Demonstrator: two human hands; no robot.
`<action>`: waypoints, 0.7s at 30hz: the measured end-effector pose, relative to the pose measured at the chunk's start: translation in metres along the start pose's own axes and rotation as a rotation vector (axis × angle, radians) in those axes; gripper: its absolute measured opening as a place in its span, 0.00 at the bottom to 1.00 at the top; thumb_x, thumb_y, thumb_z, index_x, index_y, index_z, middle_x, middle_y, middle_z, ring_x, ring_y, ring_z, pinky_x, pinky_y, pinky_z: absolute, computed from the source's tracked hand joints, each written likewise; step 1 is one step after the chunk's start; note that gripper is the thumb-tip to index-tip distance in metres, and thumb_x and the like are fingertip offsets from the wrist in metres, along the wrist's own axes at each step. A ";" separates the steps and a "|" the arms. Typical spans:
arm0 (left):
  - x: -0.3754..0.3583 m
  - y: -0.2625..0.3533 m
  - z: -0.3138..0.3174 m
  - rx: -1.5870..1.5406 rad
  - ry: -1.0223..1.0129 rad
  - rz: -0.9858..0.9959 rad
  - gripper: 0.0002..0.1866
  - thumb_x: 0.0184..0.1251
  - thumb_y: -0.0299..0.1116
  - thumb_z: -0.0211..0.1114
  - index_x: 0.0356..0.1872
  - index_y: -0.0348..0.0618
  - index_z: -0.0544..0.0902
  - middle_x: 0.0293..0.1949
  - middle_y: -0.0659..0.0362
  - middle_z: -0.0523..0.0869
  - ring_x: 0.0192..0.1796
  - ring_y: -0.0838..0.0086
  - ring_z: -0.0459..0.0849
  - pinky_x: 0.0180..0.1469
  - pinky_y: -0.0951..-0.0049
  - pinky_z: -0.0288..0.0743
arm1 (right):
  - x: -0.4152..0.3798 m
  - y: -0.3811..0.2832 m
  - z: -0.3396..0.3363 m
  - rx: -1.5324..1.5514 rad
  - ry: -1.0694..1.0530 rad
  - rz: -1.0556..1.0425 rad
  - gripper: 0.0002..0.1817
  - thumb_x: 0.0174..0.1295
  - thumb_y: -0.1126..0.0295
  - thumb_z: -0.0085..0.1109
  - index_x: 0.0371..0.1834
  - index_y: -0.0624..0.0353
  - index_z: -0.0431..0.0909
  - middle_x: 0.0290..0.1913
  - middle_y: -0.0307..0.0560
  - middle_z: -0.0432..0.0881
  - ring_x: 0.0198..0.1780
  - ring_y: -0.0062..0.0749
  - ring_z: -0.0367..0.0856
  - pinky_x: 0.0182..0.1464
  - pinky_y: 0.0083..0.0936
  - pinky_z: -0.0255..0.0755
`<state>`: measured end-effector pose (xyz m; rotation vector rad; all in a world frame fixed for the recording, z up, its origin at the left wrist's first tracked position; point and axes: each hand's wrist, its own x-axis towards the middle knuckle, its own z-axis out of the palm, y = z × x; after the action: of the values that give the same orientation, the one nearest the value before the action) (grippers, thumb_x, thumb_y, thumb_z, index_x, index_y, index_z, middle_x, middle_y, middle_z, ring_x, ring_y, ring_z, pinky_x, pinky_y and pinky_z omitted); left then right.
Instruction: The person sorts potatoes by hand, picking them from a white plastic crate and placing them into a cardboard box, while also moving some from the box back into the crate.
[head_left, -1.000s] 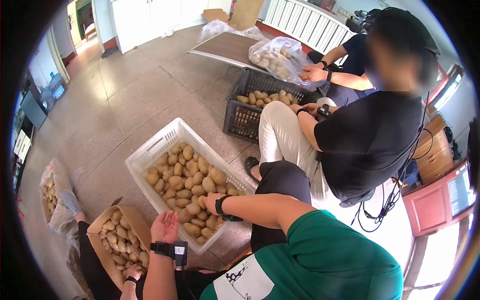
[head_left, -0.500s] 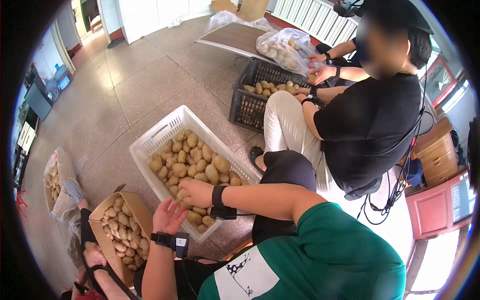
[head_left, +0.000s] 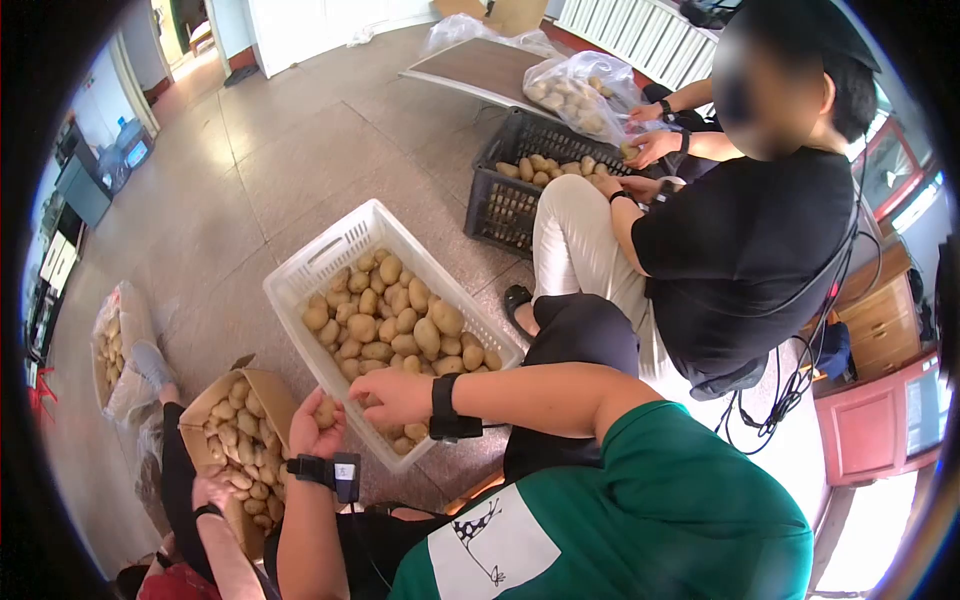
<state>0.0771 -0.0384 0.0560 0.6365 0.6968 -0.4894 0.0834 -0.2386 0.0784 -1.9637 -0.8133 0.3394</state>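
A potato (head_left: 326, 411) rests in my left hand (head_left: 314, 432), whose fingers curl round it beside the near left wall of the white plastic crate (head_left: 318, 262). Just to its right, my right hand (head_left: 398, 396) hovers palm down over the crate's near end. Its fingers are bent and apart from the thumb; a brownish patch beneath them looks like potato in the crate. Many loose potatoes (head_left: 385, 305) fill the crate. Both wrists wear black bands with small boxes.
Left of the crate stands a cardboard box (head_left: 272, 392) of potatoes, with another person's hand (head_left: 212, 487) at it. A person in black (head_left: 745, 250) sits at right by a black crate (head_left: 492, 205) of potatoes. A plastic bag (head_left: 575, 95) of potatoes lies behind it. Cables (head_left: 790, 385) hang at right.
My left hand, open and palm up before, has closed round a potato. My right hand, which was on a potato, has shifted slightly down and its fingers have loosened.
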 end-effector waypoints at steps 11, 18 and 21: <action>0.015 0.024 -0.086 -0.243 0.440 0.343 0.14 0.61 0.34 0.56 0.45 0.45 0.65 0.38 0.54 0.71 0.38 0.64 0.71 0.30 0.70 0.75 | 0.000 0.000 -0.006 0.104 -0.210 0.212 0.16 0.51 0.69 0.55 0.43 0.63 0.72 0.38 0.50 0.77 0.38 0.35 0.76 0.41 0.25 0.69; 0.009 0.032 -0.116 -0.283 0.650 0.342 0.14 0.65 0.35 0.49 0.49 0.45 0.63 0.46 0.55 0.70 0.42 0.67 0.69 0.34 0.73 0.72 | 0.003 -0.007 -0.005 0.007 -0.269 0.220 0.16 0.51 0.69 0.56 0.43 0.64 0.71 0.35 0.48 0.76 0.30 0.29 0.72 0.35 0.23 0.68; 0.004 0.033 -0.119 -0.329 0.705 0.338 0.14 0.65 0.34 0.48 0.50 0.45 0.62 0.48 0.54 0.68 0.45 0.65 0.68 0.37 0.68 0.72 | 0.003 -0.006 -0.004 -0.033 -0.287 0.219 0.17 0.51 0.68 0.56 0.43 0.64 0.71 0.35 0.48 0.76 0.31 0.31 0.73 0.36 0.24 0.68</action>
<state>0.0482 0.0655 -0.0055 0.5950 1.2745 0.1860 0.0855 -0.2373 0.0858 -2.0676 -0.7861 0.7551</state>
